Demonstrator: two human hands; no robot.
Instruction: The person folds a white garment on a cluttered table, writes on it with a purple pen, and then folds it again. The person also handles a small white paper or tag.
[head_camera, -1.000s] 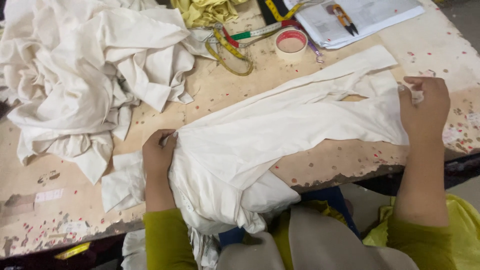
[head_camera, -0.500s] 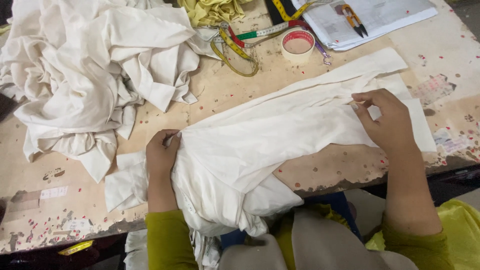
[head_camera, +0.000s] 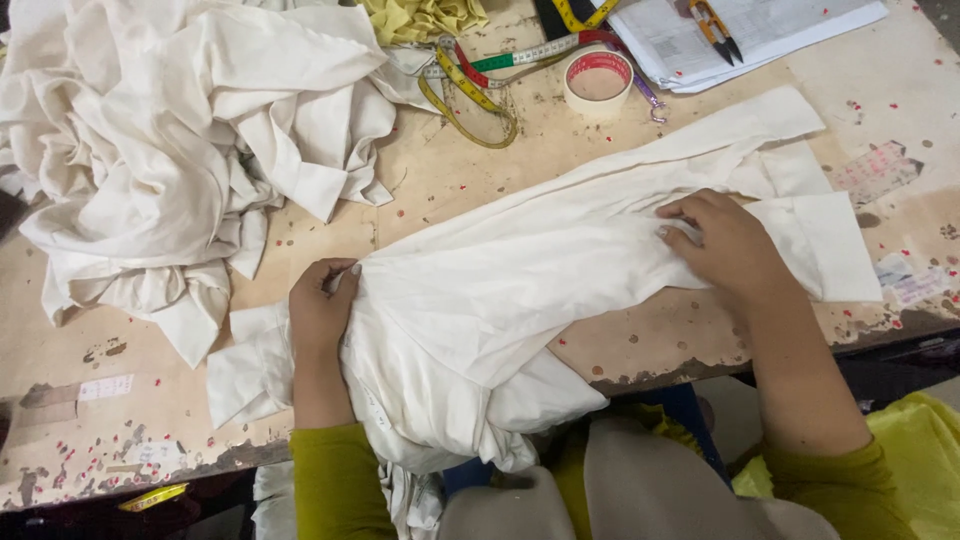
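Head view, nearest first: a white garment (head_camera: 520, 300) lies stretched across the worn table (head_camera: 150, 420), its bulk spilling over the near edge into the person's lap at 6 o'clock. The left hand (head_camera: 322, 312), at about 8 o'clock, has its fingers closed, pinching a fold of the garment at its left end. The right hand (head_camera: 728, 245), at 3 o'clock, rests flat on the cloth with fingers spread and slightly curled, pressing it down beside the cuffed sleeve end. Farther off, at 10 o'clock, a heap of white fabric (head_camera: 170, 130) is piled up. At 12 o'clock lie a measuring tape (head_camera: 480, 85), a roll of tape (head_camera: 598, 82) and small snips (head_camera: 715, 25) on papers (head_camera: 780, 25).
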